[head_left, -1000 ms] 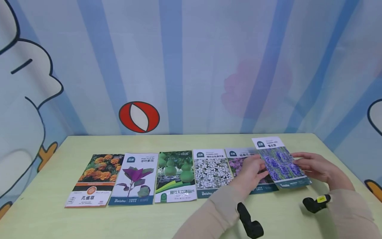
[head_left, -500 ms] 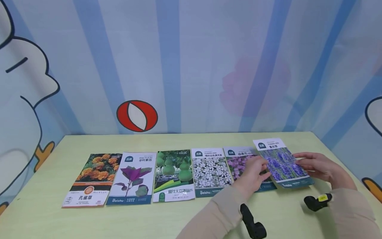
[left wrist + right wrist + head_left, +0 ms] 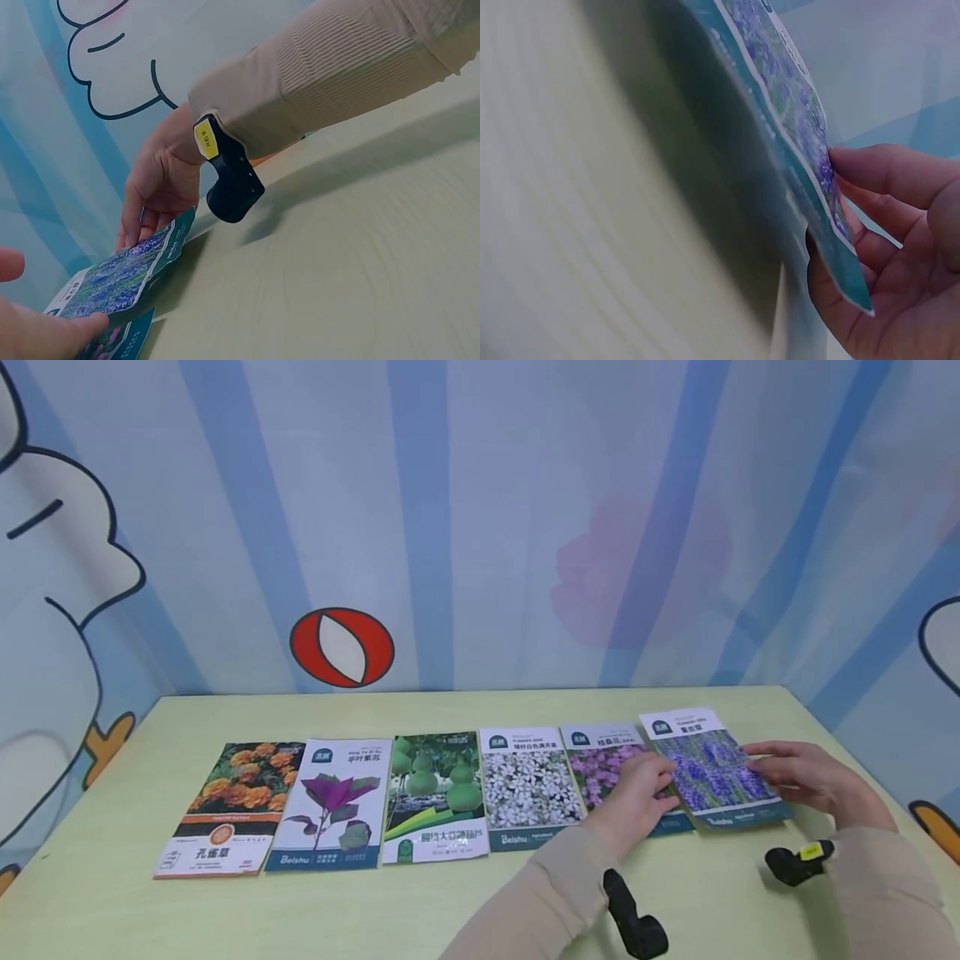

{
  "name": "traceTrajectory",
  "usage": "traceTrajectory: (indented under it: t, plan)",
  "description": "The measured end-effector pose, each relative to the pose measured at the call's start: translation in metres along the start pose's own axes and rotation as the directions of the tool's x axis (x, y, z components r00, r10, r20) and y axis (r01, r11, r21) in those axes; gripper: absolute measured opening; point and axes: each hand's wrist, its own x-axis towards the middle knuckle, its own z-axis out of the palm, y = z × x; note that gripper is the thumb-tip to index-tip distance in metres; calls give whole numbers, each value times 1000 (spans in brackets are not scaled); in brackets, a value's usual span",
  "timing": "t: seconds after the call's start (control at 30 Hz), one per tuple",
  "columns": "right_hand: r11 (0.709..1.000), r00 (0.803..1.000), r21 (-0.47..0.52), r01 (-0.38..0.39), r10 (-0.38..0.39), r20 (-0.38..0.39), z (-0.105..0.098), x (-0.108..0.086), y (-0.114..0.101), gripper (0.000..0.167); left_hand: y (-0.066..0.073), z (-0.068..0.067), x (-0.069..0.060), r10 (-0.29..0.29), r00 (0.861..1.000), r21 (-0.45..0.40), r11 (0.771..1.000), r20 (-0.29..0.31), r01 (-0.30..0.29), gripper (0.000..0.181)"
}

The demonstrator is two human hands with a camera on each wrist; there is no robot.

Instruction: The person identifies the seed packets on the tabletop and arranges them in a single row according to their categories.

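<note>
A seed packet with purple lavender-like flowers (image 3: 716, 768) is at the right end of a row of seed packets. My right hand (image 3: 817, 777) pinches its right edge, thumb and fingers on either side in the right wrist view. That side of the packet (image 3: 802, 127) is raised off the table, with a shadow beneath. My left hand (image 3: 630, 797) holds the packet's left edge between thumb and finger; in the left wrist view its thumb (image 3: 75, 330) touches that edge. Beneath the left hand lies a pink-flower seed packet (image 3: 603, 768), partly covered.
Leftward on the pale table (image 3: 337, 918) lie seed packets with white flowers (image 3: 532, 789), green gourds (image 3: 435, 797), a purple-leaved plant (image 3: 330, 806) and orange flowers (image 3: 232, 810). A striped cloth backdrop (image 3: 495, 527) rises behind. Black camera mounts (image 3: 633, 918) hang at both wrists.
The lavender-like packet's raised side has come down slightly, and its face lies a little flatter. Both hands keep their places on its edges. The head view has shifted slightly.
</note>
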Motion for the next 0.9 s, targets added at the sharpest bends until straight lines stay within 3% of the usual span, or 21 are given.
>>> traceTrajectory:
  t: [0.13, 0.43, 0.63, 0.77, 0.9]
  plan:
    - [996, 1000, -93, -4, 3, -11, 2, 1, -2, 46, -2, 1, 1, 1, 1000, -7, 1000, -12, -1, 53]
    - [984, 1000, -179, -8, 10, 11, 7, 1, -9, 54, -1, -5, 1, 4, 1000, 32, 999, 10, -4, 55]
    - [986, 999, -166, -29, 32, 16, 7, 1, -11, 53, 2, -13, 1, -4, 999, 65, 998, 33, 2, 53]
    - [981, 999, -191, -24, 29, 22, 8, 2, -12, 54, 12, -21, 1, -12, 999, 90, 996, 43, 8, 51]
    - [977, 999, -214, -17, 24, 28, 9, 3, -14, 55, 32, -35, 0, -17, 998, 149, 989, 55, 8, 47]
